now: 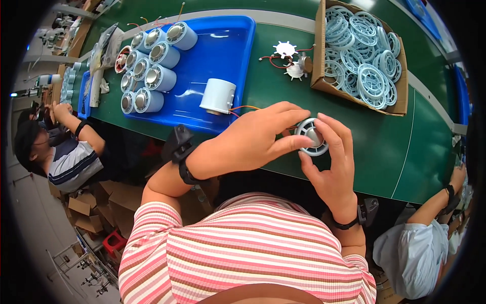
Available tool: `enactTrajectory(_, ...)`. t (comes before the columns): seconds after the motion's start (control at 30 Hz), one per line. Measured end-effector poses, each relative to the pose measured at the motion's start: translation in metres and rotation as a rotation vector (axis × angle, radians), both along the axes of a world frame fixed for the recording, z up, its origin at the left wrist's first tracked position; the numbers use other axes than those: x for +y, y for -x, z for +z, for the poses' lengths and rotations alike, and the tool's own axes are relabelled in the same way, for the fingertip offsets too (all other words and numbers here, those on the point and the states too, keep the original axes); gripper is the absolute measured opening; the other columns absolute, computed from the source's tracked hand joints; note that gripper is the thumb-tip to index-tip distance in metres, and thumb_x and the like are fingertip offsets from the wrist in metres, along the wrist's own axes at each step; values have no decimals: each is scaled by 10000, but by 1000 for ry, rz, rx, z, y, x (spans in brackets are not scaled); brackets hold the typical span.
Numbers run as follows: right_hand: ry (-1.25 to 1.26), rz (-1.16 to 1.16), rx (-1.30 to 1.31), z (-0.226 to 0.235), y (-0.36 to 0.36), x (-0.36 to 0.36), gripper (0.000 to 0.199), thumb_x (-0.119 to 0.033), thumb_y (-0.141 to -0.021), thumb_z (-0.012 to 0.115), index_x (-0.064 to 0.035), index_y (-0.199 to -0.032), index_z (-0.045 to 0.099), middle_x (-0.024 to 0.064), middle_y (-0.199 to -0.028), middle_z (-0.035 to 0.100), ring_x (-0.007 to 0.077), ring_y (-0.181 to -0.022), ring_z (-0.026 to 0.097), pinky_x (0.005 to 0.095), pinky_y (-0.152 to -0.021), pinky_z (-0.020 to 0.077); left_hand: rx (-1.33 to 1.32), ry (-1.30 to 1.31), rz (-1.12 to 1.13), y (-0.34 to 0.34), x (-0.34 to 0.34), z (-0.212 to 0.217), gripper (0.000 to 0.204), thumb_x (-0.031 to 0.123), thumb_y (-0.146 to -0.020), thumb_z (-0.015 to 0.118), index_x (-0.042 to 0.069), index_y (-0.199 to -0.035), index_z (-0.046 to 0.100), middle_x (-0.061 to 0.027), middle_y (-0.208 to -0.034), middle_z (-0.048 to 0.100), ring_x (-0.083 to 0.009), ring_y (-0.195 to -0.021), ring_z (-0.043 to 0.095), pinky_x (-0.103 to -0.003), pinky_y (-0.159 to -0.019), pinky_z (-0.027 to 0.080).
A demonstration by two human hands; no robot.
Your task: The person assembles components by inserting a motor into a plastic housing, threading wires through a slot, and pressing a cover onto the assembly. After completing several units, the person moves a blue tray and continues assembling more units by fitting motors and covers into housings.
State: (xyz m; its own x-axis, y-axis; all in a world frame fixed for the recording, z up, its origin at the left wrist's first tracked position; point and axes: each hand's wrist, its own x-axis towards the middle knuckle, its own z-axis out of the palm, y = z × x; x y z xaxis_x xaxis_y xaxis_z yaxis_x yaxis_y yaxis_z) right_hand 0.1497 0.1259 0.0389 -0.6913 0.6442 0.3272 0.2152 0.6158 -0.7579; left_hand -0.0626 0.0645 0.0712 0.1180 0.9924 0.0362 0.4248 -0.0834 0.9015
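Both my hands hold one small round motor part (313,137), pale blue with a silver centre, just above the green belt (405,147). My left hand (248,139) grips it from the left, fingers curled over its rim. My right hand (331,162) holds it from the right and below, thumb on the near edge. Orange and red wires run from the part toward a white cylinder housing (218,95) lying in the blue tray (228,45).
Several pale blue cylinders (149,66) lie in rows at the tray's left. A cardboard box (319,45) of pale blue round grilles stands far right. White fan wheels with a small motor (293,61) lie between tray and box. Other people sit left (71,157) and right (430,238).
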Motion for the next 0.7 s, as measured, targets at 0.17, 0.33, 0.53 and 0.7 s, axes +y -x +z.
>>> enactTrajectory(0.17,-59,-27,-45,8,4,-3,757,26,-722,847,-94,-1418,574,160,-1420,534,307,-1236,579,375,-973,527,233,-50,108,45,-42,45,504,119,-877,783,45,-1349,621,-157,-1366,604,-299,-1201,619,-380,-960,528)
enactTrajectory(0.33,-140,-8,-65,8,14,3,756,15,-721,854,-107,-1418,589,129,-1414,545,304,-1225,579,361,-921,547,762,-101,227,74,-58,33,630,68,-816,801,124,-1407,591,-141,-1485,524,-338,-1370,494,-417,-1075,458)
enactTrajectory(0.53,65,16,-17,0,20,5,681,32,-736,838,-101,-1370,630,115,-1391,558,285,-1210,590,341,-900,558,456,150,267,83,-48,19,743,41,-771,810,162,-1456,548,-122,-1586,421,-374,-1466,373,-463,-1178,339)
enactTrajectory(0.7,19,-26,-38,-2,18,9,666,32,-742,833,-107,-1362,636,113,-1379,561,279,-1198,597,347,-906,557,710,-111,311,39,-53,29,516,74,-771,810,141,-1261,661,-113,-1582,427,-370,-1505,315,-534,-1195,257)
